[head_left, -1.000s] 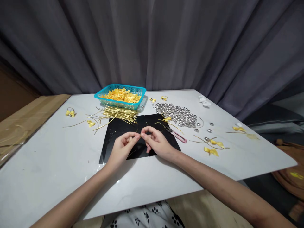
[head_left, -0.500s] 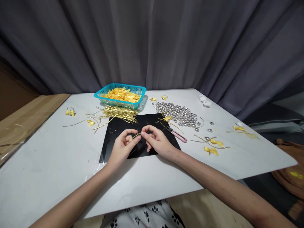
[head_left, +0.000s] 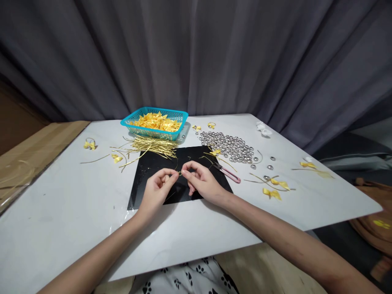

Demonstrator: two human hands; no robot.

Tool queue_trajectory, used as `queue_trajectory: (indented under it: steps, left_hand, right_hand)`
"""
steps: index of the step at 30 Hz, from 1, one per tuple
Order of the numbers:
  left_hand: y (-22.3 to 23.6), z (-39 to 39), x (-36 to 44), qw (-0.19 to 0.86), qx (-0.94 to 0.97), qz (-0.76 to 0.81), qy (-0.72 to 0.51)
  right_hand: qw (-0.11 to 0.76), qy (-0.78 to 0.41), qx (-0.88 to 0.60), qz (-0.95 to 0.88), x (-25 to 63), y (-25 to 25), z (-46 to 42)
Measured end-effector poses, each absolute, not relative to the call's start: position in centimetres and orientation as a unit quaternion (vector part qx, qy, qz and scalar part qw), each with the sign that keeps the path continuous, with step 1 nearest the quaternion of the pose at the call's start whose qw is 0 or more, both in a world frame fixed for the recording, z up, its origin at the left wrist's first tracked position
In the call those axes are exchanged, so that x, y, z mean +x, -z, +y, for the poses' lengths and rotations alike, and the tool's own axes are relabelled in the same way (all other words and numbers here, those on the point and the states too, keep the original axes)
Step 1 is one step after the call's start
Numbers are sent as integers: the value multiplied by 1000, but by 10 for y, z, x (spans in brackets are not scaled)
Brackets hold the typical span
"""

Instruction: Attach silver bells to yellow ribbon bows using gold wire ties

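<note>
Over the black mat (head_left: pixel 141 183), my left hand (head_left: pixel 158 187) pinches a thin gold wire tie (head_left: pixel 180 173) between thumb and fingertips. My right hand (head_left: pixel 200 179) pinches the same piece from the other side, and a small loop of it shows between the fingertips. Most of the tie is hidden by my fingers. Just right of my right hand lie small pink-handled scissors (head_left: pixel 231 175). A bundle of gold ties (head_left: pixel 153 146) is spread behind my hands, and a yellow ribbon bow (head_left: pixel 216 152) rests at the mat's back right edge.
A teal basket (head_left: pixel 124 122) of yellow bows stands at the back. Silver bells (head_left: pixel 229 147) are heaped right of centre. More bows (head_left: pixel 272 193) and loose ties lie at the right. Tied bows with bells (head_left: pixel 90 144) sit left and back. Cardboard (head_left: pixel 52 136) borders the left.
My left fingertips have closed together on the gold tie. The loop between my hands looks smaller, while my right hand has stayed almost in place.
</note>
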State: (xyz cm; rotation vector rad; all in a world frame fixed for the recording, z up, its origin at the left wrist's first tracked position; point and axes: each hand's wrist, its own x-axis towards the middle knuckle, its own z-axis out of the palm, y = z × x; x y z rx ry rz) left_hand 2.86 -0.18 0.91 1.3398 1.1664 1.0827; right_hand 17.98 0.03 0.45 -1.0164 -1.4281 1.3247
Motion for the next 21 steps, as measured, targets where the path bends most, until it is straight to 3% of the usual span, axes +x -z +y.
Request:
queue_trajectory:
  steps: [21]
  left_hand:
    - [-6,-6,31,489,584,429,-486]
  right_hand:
    - [439,-549,-401,-587,180,-7,-2]
